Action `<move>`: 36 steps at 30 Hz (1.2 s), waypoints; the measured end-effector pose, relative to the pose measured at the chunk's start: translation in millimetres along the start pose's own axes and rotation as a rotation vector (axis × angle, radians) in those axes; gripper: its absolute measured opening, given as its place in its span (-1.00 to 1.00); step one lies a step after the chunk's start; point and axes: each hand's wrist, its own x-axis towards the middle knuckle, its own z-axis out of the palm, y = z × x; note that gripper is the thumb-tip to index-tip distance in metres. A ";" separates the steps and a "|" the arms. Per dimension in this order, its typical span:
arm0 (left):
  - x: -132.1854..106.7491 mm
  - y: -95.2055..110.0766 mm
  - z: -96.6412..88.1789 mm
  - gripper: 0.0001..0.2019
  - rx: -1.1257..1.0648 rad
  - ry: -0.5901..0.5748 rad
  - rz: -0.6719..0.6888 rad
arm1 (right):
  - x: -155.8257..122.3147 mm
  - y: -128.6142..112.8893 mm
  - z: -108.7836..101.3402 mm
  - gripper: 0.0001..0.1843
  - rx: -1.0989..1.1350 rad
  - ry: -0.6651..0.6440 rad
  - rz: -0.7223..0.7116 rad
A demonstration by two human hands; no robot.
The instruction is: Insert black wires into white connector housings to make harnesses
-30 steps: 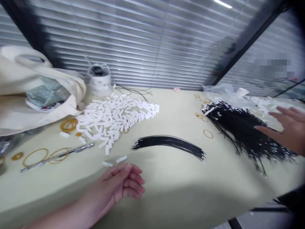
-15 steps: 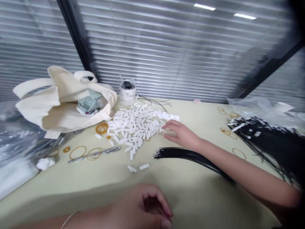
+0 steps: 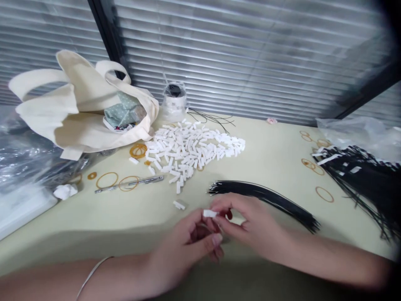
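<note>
My right hand pinches a small white plastic piece between thumb and fingers, just above the tabletop. Close against it is my left hand, loosely curled, its index finger at the piece's left end. Whatever lies inside the left fingers is hidden. Beyond my right hand lies a bundle of black wires with bare metallic ends on the left. A couple of loose white pieces rest just past my left hand, in front of a large pile of the same pieces.
A cream cloth bag, rubber bands and a pen are on the left. Behind the pile stands a plastic-wrapped roll. More black wires lie at the right. Window blinds border the back.
My right hand has come back from the pile's right edge to my left hand, with a white piece in its fingers. One loose piece is gone from the table. The view has tilted down.
</note>
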 end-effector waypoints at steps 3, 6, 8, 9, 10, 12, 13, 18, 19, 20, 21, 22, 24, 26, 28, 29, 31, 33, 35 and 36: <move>2.1 0.7 -0.6 -0.78 -0.071 0.124 0.057 | -14.1 -3.2 4.4 -0.95 0.040 0.068 -0.050; 4.0 1.8 -1.5 -0.79 -0.077 0.167 0.059 | -16.6 -2.4 12.2 -0.95 0.025 0.070 -0.072; 4.9 2.2 -2.7 -0.80 -0.066 0.176 0.052 | -14.1 -3.7 12.9 -0.95 0.003 0.038 -0.080; 5.2 2.3 -3.5 -0.80 -0.056 0.183 0.041 | -12.4 -4.8 10.6 -0.93 -0.006 0.020 -0.088; 5.4 2.3 -4.2 -0.81 -0.043 0.195 0.024 | -10.7 -5.6 6.4 -0.95 -0.010 -0.016 -0.090; 5.5 2.2 -5.5 -0.83 -0.025 0.222 -0.008 | -7.4 -3.4 -6.4 -0.92 -0.018 -0.111 -0.080; 5.5 2.0 -5.9 -0.83 -0.025 0.230 -0.026 | -5.9 0.9 -14.0 -0.84 -0.035 -0.146 -0.059; 5.6 0.5 -6.5 -0.75 -0.140 0.160 -0.098 | 1.1 50.2 -36.1 -0.80 -0.256 -0.010 0.121; 5.9 0.2 -6.6 -0.75 -0.161 0.143 -0.106 | 2.1 59.5 -35.5 -0.82 -0.276 -0.012 0.139; 6.3 0.1 -6.7 -0.75 -0.173 0.129 -0.117 | 2.6 66.3 -33.7 -0.85 -0.288 -0.026 0.145; 6.7 0.0 -6.7 -0.76 -0.174 0.118 -0.132 | 2.7 70.1 -31.3 -0.86 -0.291 -0.048 0.141; 7.1 0.0 -6.6 -0.76 -0.170 0.107 -0.150 | 2.4 71.1 -28.6 -0.87 -0.290 -0.069 0.132; 7.4 -0.1 -6.2 -0.77 -0.165 0.083 -0.183 | 1.0 67.1 -23.7 -0.87 -0.284 -0.088 0.110; 7.2 -0.5 -5.5 -0.77 -0.183 0.057 -0.194 | -0.4 60.6 -20.0 -0.86 -0.275 -0.090 0.084; 6.5 -0.8 -4.7 -0.79 -0.205 0.042 -0.209 | -0.7 56.4 -17.1 -0.84 -0.259 -0.087 0.060; 6.2 -0.7 -4.3 -0.79 -0.209 0.039 -0.218 | -0.4 55.5 -15.8 -0.82 -0.248 -0.087 0.051; 5.7 0.3 -3.7 -0.81 -0.205 0.037 -0.238 | 0.4 55.0 -13.5 -0.81 -0.227 -0.074 0.050; 5.6 1.8 -3.5 -0.81 -0.205 0.035 -0.252 | 0.7 53.9 -11.9 -0.83 -0.197 -0.056 0.057; 5.4 3.2 -3.8 -0.82 -0.218 0.043 -0.249 | -0.2 50.9 -10.9 -0.85 -0.155 -0.037 0.062; 5.3 3.7 -4.1 -0.82 -0.223 0.052 -0.237 | -1.0 48.7 -10.6 -0.87 -0.133 -0.024 0.067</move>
